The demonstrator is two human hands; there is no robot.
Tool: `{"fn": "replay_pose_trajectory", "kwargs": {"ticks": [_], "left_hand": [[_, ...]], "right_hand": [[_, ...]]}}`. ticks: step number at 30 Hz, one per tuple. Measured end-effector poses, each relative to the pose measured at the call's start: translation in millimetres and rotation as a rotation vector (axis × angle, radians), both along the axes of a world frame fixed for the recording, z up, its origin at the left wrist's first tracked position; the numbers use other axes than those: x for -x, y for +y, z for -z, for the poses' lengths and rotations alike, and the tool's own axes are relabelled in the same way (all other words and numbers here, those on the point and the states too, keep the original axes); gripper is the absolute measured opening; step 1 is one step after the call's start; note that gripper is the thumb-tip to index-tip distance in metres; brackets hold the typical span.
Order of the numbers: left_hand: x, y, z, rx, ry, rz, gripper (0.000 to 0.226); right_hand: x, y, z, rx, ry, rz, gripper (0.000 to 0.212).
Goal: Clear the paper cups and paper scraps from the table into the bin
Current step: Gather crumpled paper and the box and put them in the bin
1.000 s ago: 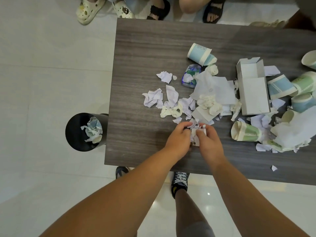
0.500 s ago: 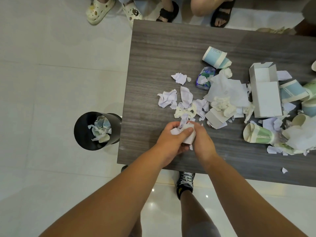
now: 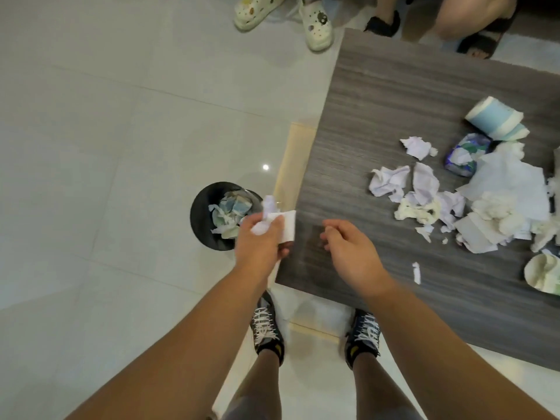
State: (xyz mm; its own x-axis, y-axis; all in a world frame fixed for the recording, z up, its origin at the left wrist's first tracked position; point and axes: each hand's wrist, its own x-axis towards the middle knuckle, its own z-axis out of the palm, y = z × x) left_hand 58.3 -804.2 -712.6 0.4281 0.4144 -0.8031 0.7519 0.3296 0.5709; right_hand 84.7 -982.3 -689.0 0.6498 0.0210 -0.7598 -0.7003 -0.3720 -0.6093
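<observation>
One bin (image 3: 206, 219) stands on the floor just off the table's (image 3: 394, 95) left edge, round and black, with paper already inside; the left hand (image 3: 260, 244) is beside the bin's right rim, at the table's near left corner, fingers curled around a wad of white scraps (image 3: 277, 221); the right hand (image 3: 348, 253) hangs over the bare near-left part of the table, fingers loosely curled and holding nothing.

Two cups show in full or in part: a blue cup (image 3: 492, 116) on its side toward the far right, and a pale green cup (image 3: 542, 275) cut off at the right edge; how many more lie beyond the frame cannot be told. One blue-and-green wrapper (image 3: 465, 153) lies just below the blue cup. A loose pile (image 3: 454, 201) of crumpled pieces spreads across the right of the table, too tangled to count; one small strip (image 3: 416, 272) lies apart, nearer the front edge.

The table's left half is bare wood; open tile floor surrounds the bin on its left and far sides. Two dark trainers (image 3: 266, 328) stand below the front edge; two pale clogs (image 3: 315, 25) and two dark sandals are at the far end.
</observation>
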Motion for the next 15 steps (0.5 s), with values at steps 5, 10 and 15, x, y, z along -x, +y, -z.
{"fn": "replay_pose_trajectory", "kwargs": {"ticks": [5, 10, 15], "left_hand": [[5.0, 95.8, 36.8, -0.259, 0.196, -0.096, 0.037], [-21.1, 141.2, 77.3, -0.214, 0.339, -0.054, 0.056], [-35.7, 149.8, 87.5, -0.237, 0.487, 0.116, 0.101]], "right_hand": [[-6.2, 43.3, 18.7, 0.069, -0.003, -0.115, 0.033], [-12.5, 41.5, 37.8, 0.158, -0.039, -0.136, 0.025], [-21.8, 19.3, 47.4, 0.246, -0.030, -0.048, 0.023]]}}
